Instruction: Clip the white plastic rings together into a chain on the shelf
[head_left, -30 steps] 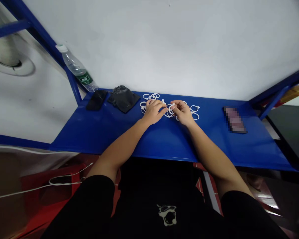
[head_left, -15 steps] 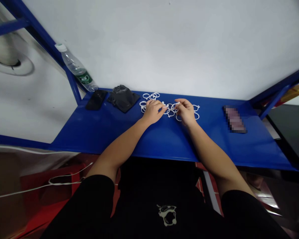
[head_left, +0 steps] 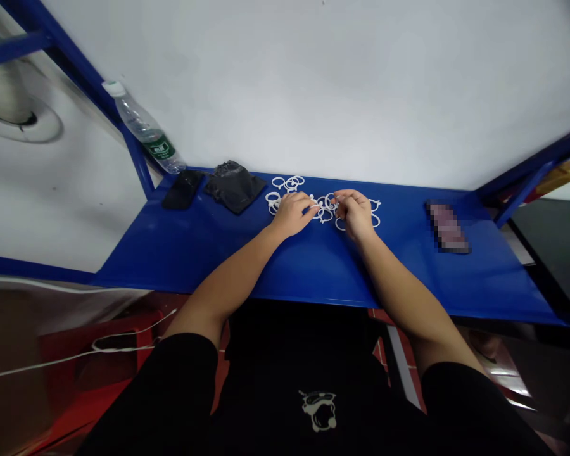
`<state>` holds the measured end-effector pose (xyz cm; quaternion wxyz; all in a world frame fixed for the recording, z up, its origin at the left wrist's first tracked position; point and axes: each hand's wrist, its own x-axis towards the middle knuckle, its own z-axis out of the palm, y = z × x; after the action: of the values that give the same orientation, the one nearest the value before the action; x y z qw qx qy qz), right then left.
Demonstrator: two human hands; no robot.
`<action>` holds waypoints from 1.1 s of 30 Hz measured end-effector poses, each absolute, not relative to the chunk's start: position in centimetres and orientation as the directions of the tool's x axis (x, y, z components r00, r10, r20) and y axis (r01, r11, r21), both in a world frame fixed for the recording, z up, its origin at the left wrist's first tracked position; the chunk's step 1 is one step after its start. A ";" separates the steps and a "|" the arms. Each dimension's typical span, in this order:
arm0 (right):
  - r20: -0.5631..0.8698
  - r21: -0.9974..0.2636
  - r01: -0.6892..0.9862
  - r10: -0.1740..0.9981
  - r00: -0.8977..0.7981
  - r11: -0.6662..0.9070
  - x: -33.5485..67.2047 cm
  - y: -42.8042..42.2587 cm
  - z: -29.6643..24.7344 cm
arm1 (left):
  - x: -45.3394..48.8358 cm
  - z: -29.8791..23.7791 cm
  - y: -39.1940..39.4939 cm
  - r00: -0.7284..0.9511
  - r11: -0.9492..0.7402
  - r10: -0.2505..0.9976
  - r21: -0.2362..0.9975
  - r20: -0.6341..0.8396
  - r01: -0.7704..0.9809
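White plastic rings with small tabs lie in a loose cluster on the blue table [head_left: 209, 253]. My left hand [head_left: 292, 214] rests over the cluster's left part, fingers bent, thumb and forefinger closed at the edge of a white ring [head_left: 325, 216]. To its right, my right hand [head_left: 356, 212] is closed in a pinch on another white ring, largely covered by the fingers. More rings show around the right hand, one white ring [head_left: 375, 220] just beyond its far side. Behind my left hand sits a small group of white rings [head_left: 294, 183].
A black pouch [head_left: 235, 188] and a dark phone [head_left: 183, 190] lie to the left. A plastic bottle [head_left: 145, 130] leans by the blue frame [head_left: 140, 158]. On the right is a pixelated flat object [head_left: 447, 227]. A white wall [head_left: 313, 95] borders the table's back.
My right hand has shifted slightly at the fingertips, and the ring it pinches shows less. My left hand stays almost in place.
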<state>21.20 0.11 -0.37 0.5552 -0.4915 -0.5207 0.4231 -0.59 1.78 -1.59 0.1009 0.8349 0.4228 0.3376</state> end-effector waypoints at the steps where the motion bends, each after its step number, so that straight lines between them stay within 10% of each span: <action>1: 0.166 -0.986 0.047 0.981 0.100 0.162 21.2 0.1 -0.4 | -0.6 -1.6 1.8 0.417 -0.624 0.773 0.453 0.479 0.636; 11: 0.289 -0.944 0.231 0.926 0.244 0.234 22.1 0.3 0.2 | -0.5 -1.7 1.8 0.392 -0.616 0.777 0.464 0.493 0.637; 16: 0.519 -0.679 0.640 0.852 0.070 0.361 23.6 -0.5 1.6 | -0.5 -1.4 1.7 0.378 -0.618 0.773 0.469 0.510 0.631; 20: 0.432 -0.493 0.814 0.898 -0.077 0.307 24.4 -0.6 2.3 | -0.5 -1.1 1.6 0.358 -0.609 0.776 0.470 0.520 0.639; 33: 0.409 -0.718 0.528 0.889 -0.208 0.454 20.7 -2.4 1.9 | -0.4 -1.1 1.2 0.421 -0.652 0.738 0.399 0.527 0.645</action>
<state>20.65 -2.42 1.90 0.4131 -0.4748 -0.7458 0.2185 -0.39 1.20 -1.11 0.0675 0.8402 0.4116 0.3465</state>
